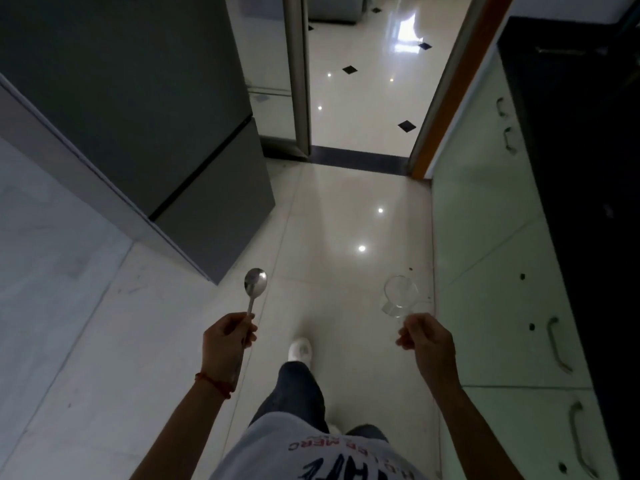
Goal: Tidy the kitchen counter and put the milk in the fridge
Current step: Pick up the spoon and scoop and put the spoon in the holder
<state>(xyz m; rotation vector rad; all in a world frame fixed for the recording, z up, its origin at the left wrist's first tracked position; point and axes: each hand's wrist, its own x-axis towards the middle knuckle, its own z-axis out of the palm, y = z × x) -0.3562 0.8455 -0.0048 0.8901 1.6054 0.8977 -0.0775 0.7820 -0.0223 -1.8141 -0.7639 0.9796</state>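
Note:
My left hand (pixel 227 344) grips the handle of a metal spoon (pixel 255 282), its bowl pointing up and forward. A clear empty glass (pixel 400 295) hangs tilted from my right hand (pixel 427 344), which pinches it near the base. Both hands are held out over the glossy floor in front of my body. The dark grey fridge (pixel 145 98) stands at the left with its doors closed. The black kitchen counter (pixel 581 168) runs along the right edge. No milk is in view.
Pale green cabinet doors (pixel 491 244) with metal handles sit under the counter on the right. An open doorway (pixel 360 98) lies ahead, with a wooden frame and a dark threshold strip. A pale wall (pixel 45 237) stands at the left. My foot (pixel 300 349) is stepping forward.

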